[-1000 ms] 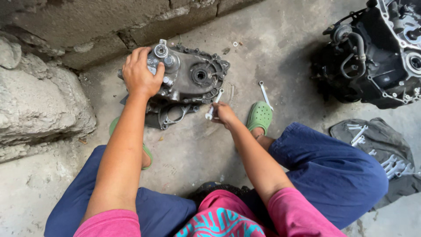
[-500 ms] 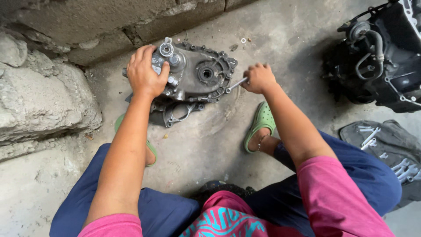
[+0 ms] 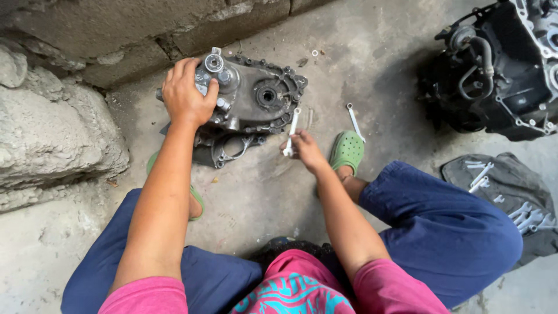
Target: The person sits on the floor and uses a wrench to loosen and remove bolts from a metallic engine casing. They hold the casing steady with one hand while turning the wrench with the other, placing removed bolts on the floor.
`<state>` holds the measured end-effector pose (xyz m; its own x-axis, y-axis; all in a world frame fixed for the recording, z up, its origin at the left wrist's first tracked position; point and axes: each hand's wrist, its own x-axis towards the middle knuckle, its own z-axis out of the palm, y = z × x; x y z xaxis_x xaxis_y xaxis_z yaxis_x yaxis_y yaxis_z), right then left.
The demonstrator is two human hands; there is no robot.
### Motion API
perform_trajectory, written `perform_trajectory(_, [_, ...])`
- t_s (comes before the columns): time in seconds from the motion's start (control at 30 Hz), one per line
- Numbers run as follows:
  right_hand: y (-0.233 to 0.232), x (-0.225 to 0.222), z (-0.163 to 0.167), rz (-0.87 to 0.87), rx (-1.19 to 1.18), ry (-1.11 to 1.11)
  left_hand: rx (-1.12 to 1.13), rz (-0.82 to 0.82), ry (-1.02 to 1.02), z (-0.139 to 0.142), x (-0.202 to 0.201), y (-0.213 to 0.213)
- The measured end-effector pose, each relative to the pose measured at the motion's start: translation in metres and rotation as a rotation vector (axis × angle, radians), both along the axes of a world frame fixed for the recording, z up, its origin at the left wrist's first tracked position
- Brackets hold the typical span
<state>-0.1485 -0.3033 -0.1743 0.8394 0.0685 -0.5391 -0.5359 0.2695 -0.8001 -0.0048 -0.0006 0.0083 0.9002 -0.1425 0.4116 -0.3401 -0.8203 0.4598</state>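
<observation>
Person crouched over a greasy engine cover (image 3: 256,107) on the concrete floor (image 3: 372,52).
Left hand (image 3: 187,93) clamps its housing; right hand (image 3: 305,148), back from further right, now grips what looks like a wrench (image 3: 292,131).

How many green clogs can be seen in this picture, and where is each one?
2. One green perforated rubber clog is on the foot beside the right hand. The other green clog is mostly hidden under the left forearm; only its edges show.
</observation>
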Motion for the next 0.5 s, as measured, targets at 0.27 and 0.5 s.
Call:
perform_trajectory(0.27, [0.036, 0.003, 0.011, -0.073, 0.025, 0.168, -0.016, 0.001, -0.006, 0.001, 0.004, -0.001])
perform_trajectory(0.5, [0.037, 0.009, 0.002, -0.054, 0.014, 0.278, -0.018, 0.0, -0.007, 0.001, 0.003, -0.002])
